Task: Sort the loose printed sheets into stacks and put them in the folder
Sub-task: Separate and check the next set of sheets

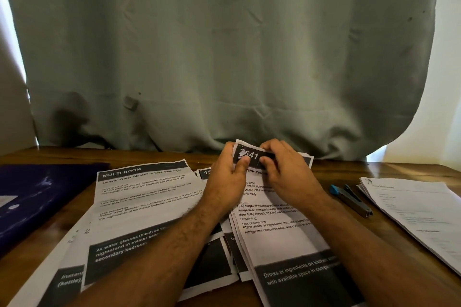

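- The dark folder (37,197) lies at the far left of the surface (411,169); I judge nothing is filed yet.
- Loose sheets (144,207) sprawl unsorted mid-surface.
- My left hand (228,177) and right hand (287,172) pinch a sheet's top edge (252,154), fingers curled.
- A stapler (351,199) and one stack (419,212) sit right.

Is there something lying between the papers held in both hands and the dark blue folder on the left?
Yes. The printed sheet headed MULTI-ROOM lies flat on the brown wooden table, between the held stack of printed sheets and the dark blue folder. It is low, so lifting the stack over it should work.
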`<state>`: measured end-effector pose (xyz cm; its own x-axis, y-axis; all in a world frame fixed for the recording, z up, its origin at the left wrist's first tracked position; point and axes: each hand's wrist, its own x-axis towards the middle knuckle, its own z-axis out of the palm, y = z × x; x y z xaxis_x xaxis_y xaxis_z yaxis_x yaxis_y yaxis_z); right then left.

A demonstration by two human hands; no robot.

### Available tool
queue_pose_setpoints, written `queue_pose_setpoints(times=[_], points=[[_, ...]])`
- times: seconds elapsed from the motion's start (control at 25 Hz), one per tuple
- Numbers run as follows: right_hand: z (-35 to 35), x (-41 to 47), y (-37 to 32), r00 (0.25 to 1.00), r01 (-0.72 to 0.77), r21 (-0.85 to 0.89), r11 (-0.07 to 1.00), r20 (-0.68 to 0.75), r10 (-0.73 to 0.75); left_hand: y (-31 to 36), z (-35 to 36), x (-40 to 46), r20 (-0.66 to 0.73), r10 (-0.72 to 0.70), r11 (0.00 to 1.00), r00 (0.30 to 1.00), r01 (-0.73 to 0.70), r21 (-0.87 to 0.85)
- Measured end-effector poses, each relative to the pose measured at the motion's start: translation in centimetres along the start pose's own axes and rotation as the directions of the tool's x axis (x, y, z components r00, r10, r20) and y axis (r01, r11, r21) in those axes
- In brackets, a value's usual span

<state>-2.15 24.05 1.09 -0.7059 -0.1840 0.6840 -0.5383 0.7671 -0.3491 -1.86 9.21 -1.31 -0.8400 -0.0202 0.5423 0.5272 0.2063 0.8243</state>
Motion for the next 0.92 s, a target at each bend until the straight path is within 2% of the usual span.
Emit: queue_pose_setpoints(times=[0.08,0.16,0.2,0.24,0.28,0.32,0.36,0.4,0.44,0.56,0.64,0.84,0.92], points=[[-0.6,0.2,0.0,1.0,-0.017,0.014,1.0,0.014,0.017,0.1,0.0,0.1,0.059,-0.08,0.982,0.995,0.089,-0.166],[-1.3,0.1,0.2,0.999,-0.032,0.005,0.999,0.015,0.032,0.4,-0.3,0.3,0.124,-0.126,0.892,0.984,0.167,-0.419],[-1.6,-0.1,0.4,0.999,-0.043,-0.011,0.999,0.028,0.043,0.3,-0.5,0.5,0.118,-0.138,0.872,0.983,0.177,-0.456],[-2.0,-0.4,0.7,0.997,-0.06,-0.011,0.998,0.05,0.061,0.0,-0.8,0.9,0.097,-0.161,0.906,0.982,0.186,-0.381],[-2.2,-0.9,1.0,0.993,-0.087,0.001,0.996,0.077,0.086,-0.3,-1.2,1.2,0.063,-0.19,0.966,0.98,0.198,-0.168],[-2.5,-1.6,1.3,0.987,-0.12,0.024,0.992,0.106,0.117,-0.7,-1.7,1.4,0.032,-0.218,0.97,0.975,0.213,0.121],[-2.6,-2.1,1.5,0.98,-0.154,0.041,0.987,0.132,0.147,-1.2,-2.1,1.4,0.024,-0.255,0.898,0.967,0.227,0.378],[-2.6,-2.6,1.7,0.973,-0.181,0.054,0.982,0.157,0.17,-1.5,-2.3,1.4,0.032,-0.304,0.806,0.952,0.24,0.541],[-2.6,-2.9,1.9,0.965,-0.202,0.063,0.977,0.182,0.188,-1.6,-2.5,1.4,0.037,-0.357,0.732,0.934,0.254,0.633],[-1.8,-3.4,1.9,0.944,-0.245,0.07,0.967,0.244,0.221,-2.1,-2.3,1.5,0.055,-0.411,0.565,0.91,0.207,0.799],[-1.4,-3.4,1.7,0.941,-0.246,0.047,0.968,0.253,0.226,-2.5,-2.1,1.8,0.066,-0.406,0.522,0.912,0.172,0.836],[-1.9,-3.5,1.8,0.947,-0.214,0.064,0.975,0.259,0.191,-2.6,-2.3,2.2,0.066,-0.379,0.585,0.923,0.184,0.79],[-2.2,-3.6,1.8,0.969,-0.147,0.072,0.987,0.211,0.129,-2.5,-2.5,2.2,0.066,-0.374,0.677,0.925,0.224,0.701]])
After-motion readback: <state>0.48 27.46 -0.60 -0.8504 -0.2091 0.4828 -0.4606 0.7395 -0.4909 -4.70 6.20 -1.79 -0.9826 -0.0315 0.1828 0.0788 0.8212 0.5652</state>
